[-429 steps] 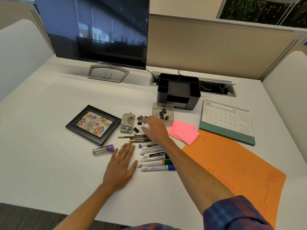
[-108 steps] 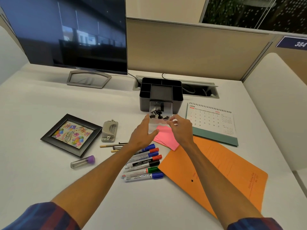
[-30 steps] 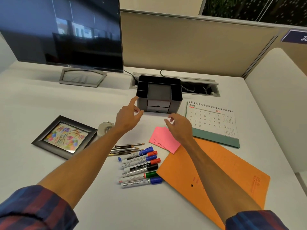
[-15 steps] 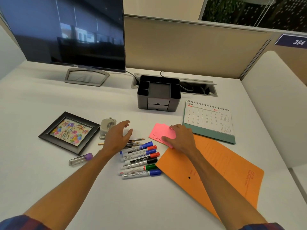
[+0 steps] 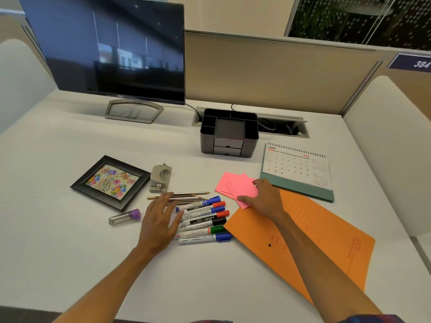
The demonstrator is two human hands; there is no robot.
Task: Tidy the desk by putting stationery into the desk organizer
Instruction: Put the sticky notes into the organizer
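The black desk organizer (image 5: 206, 145) stands at the back centre with both small drawers pushed in. Several markers (image 5: 205, 220) lie side by side in front of me, with a few pencils (image 5: 191, 195) just beyond them. My left hand (image 5: 158, 220) lies flat with straight fingers over the left ends of the markers and pencils. A small stack of pink sticky notes (image 5: 233, 185) lies to the right of the markers. My right hand (image 5: 265, 199) is on its right corner, thumb and fingers curled at the notes' edges.
A grey hole punch (image 5: 160, 178), a clear tube with a purple cap (image 5: 124, 216) and a black picture frame (image 5: 77, 186) lie at the left. An orange folder (image 5: 314, 236) and a desk calendar (image 5: 297, 169) are at the right. A monitor (image 5: 112, 50) stands behind.
Both hands have drawn back from the organizer to the desk. The left hand slid nearer onto the markers; the right hand settled on the pink notes and curled at their corner.
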